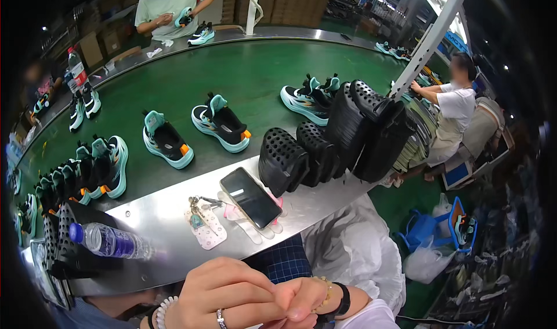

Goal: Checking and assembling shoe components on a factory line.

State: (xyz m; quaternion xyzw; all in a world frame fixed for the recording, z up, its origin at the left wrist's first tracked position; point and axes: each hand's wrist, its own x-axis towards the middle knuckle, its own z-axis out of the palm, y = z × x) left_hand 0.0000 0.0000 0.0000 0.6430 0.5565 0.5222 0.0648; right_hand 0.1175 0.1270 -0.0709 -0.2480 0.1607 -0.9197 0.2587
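Note:
My left hand (229,291), with a silver ring and a white coiled band at the wrist, comes in from the lower edge with its fingers bent. Its fingertips meet my right hand (304,297), which is curled with the thumb pressed down; a black strap and a gold bracelet circle that wrist. Both hands are closed against each other in front of the metal bench edge. Whatever lies between the fingers, if anything, is hidden. Beyond them on the bench, a dark-screened phone (250,197) rests over a white and pink glove (249,230), beside a pink-white patterned case (205,227) with keys.
A water bottle (110,240) lies on black perforated shoe forms (69,230) at left. More forms (281,161) stand at right. Black and teal sneakers (168,140) sit on the green belt (243,68). Two co-workers (174,10) work across and at right; blue baskets (426,230) stand below.

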